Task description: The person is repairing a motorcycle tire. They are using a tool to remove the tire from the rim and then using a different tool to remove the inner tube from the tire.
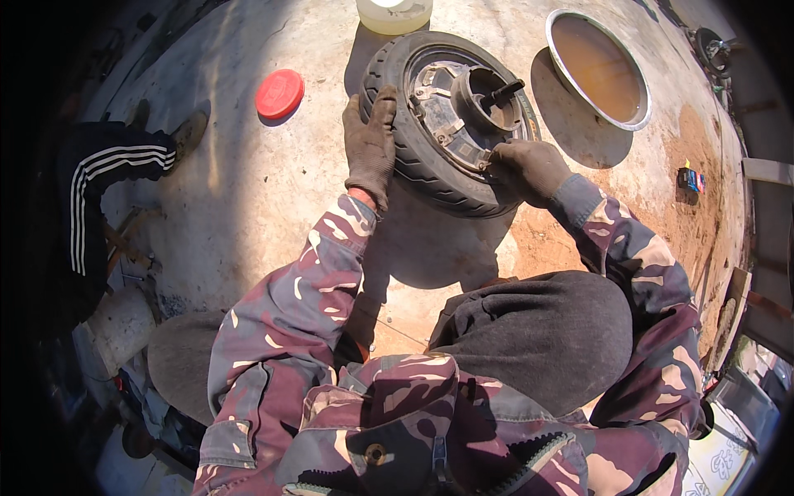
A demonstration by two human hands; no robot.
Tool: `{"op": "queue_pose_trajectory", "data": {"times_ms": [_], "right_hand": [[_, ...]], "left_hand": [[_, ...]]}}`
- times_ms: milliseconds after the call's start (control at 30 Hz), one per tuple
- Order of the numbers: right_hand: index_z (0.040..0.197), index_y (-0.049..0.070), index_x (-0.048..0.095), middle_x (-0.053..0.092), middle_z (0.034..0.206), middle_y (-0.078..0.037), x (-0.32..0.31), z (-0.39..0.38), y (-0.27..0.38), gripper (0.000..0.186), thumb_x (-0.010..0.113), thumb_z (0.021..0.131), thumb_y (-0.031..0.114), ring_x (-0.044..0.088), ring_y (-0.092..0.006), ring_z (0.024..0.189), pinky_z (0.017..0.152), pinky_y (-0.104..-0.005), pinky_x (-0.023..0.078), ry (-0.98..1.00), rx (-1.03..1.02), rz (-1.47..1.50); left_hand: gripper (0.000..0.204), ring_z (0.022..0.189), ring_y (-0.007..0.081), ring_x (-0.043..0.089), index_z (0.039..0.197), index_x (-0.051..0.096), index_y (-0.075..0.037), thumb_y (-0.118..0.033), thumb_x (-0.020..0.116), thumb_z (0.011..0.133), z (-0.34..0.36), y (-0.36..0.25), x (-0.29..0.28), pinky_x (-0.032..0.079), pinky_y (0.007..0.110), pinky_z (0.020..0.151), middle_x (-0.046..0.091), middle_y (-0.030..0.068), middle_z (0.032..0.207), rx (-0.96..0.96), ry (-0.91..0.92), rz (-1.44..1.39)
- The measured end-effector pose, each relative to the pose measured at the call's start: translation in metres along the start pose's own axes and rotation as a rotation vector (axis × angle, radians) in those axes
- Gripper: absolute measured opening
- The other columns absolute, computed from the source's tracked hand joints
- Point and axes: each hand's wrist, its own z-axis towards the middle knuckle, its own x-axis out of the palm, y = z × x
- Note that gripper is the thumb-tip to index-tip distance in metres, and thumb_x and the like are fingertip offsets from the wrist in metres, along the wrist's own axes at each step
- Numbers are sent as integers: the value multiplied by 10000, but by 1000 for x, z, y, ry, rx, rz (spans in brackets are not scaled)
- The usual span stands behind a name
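Here, sits with bent knees on a pale, stained floor, wearing a camouflage jacket and dark trousers. Has a wheel straight ahead, just beyond the knees, tilted with one face in view. Sees on it a thick black tyre, a metal hub plate, and a dark drum with an axle stub poking out.

Grips the tyre at its left edge with the gloved left hand, fingers clamped on the rubber. Brings the gloved right hand in at the lower right of the hub plate, fingers curled against the wheel; cannot tell whether pinching anything there, with the tips mostly hidden. Cannot tell, either, whether resting the wheel on the floor or holding it just above, despite the broad shadow below.

Keeps near the far side of the wheel a translucent container of yellowish liquid, cut off by the upper edge. Has a round red lid to the left, and to the right a metal basin of brown water. Shows farther right a small colourful package, and far left another person's striped trouser leg.
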Motion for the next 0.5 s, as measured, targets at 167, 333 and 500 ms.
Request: {"op": "queue_pose_trajectory", "data": {"times_ms": [167,333,500], "right_hand": [[992,118,715,713,957,-135,-1,2,2,206,657,961,313,715,-368,931,790,-485,571,-58,-28,-65],[1009,157,726,694,926,-93,-1,1,4,137,669,930,253,728,-322,912,763,-458,585,-102,-161,-236],[1036,180,726,687,951,-85,-1,-1,1,142,670,911,218,726,-322,913,772,-457,586,-111,-223,-358]], "left_hand": [[620,1359,517,478,1490,551,-263,-56,618,910,0,-2,-1,427,492,1149,452,346,1472,28,-12,23],[631,1370,505,475,1502,539,-265,-38,592,915,-1,-3,1,433,480,1145,434,345,1498,25,-17,56],[633,1380,505,457,1516,531,-247,-47,564,916,-2,-3,0,415,483,1161,449,328,1499,19,-8,27]]}}
